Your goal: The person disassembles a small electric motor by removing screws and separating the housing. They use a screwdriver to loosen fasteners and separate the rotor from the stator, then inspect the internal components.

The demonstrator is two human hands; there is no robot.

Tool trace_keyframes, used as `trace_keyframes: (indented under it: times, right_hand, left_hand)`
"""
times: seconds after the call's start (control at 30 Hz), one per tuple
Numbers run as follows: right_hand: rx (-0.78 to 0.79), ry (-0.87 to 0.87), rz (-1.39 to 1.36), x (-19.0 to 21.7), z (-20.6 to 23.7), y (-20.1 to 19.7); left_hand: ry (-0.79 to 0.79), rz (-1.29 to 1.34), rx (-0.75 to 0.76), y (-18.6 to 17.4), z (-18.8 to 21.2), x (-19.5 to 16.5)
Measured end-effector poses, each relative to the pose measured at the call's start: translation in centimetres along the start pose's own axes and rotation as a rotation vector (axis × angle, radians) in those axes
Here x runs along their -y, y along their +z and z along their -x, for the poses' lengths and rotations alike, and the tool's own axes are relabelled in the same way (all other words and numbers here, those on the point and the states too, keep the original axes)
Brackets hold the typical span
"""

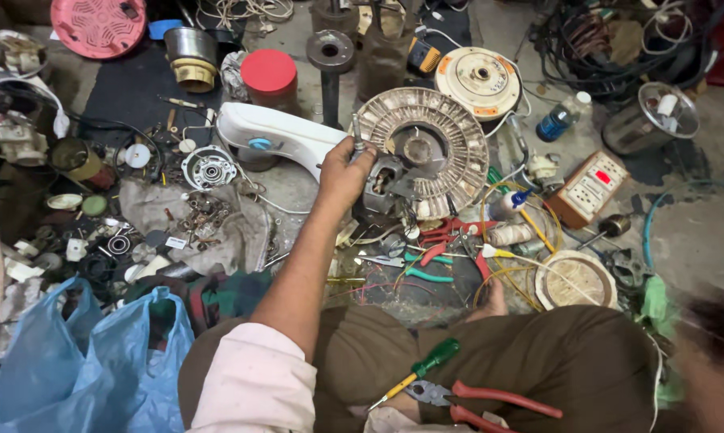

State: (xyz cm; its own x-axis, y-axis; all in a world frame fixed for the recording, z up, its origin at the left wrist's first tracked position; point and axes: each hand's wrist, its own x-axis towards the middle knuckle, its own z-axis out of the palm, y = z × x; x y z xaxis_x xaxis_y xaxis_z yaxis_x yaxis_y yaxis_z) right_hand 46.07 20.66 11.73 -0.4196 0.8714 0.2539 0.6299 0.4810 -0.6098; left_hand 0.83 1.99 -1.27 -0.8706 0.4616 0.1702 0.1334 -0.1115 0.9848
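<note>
The left hand (pixel 347 172) is gripping tight on the grey motor part (pixel 390 186), lifting it up in front of the round ribbed fan piece (pixel 426 144) to see it well. The right hand (pixel 719 329) is a blur, so I cannot tell its grip. A red-lidded jar (pixel 269 76) is standing behind, and a blue bag (pixel 81 361) is lying near the knee.

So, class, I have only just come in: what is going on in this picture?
A person sits on the floor among scattered tools and parts. The left hand grips a round, ribbed fan motor at its near edge, its fingers also closed around a thin metal tool. A blurred shape at the lower right may be the right hand; what it does cannot be told. A green-handled screwdriver and red-handled pliers lie on the lap. A blue plastic bag sits at the person's left.
</note>
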Motion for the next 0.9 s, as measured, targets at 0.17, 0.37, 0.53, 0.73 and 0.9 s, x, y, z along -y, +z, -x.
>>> trace_keyframes:
  times: [0.17, 0.37, 0.53, 0.73, 0.9]
  right_hand:
    - [0.472, -0.326, -0.295, 10.9, -2.5, 18.5]
    - [0.658, -0.147, -0.613, 18.0, -4.4, 26.9]
    - [0.598, -0.149, -0.587, 19.2, -3.5, 26.9]
    - [0.515, -0.184, -0.612, 19.1, -3.1, 27.2]
    - [0.550, -0.173, -0.723, 18.9, -3.3, 26.6]
  left_hand:
    - [-0.148, 0.040, -0.025, 0.2, -0.1, -0.3]
    - [-0.133, -0.001, -0.069, 0.6, 0.0, -1.4]
    - [-0.171, 0.008, -0.079, 0.6, 0.0, -2.1]
    - [-0.169, -0.034, -0.104, 0.4, 0.1, -2.3]
    - [-0.174, -0.001, -0.092, 0.3, -0.2, -2.3]
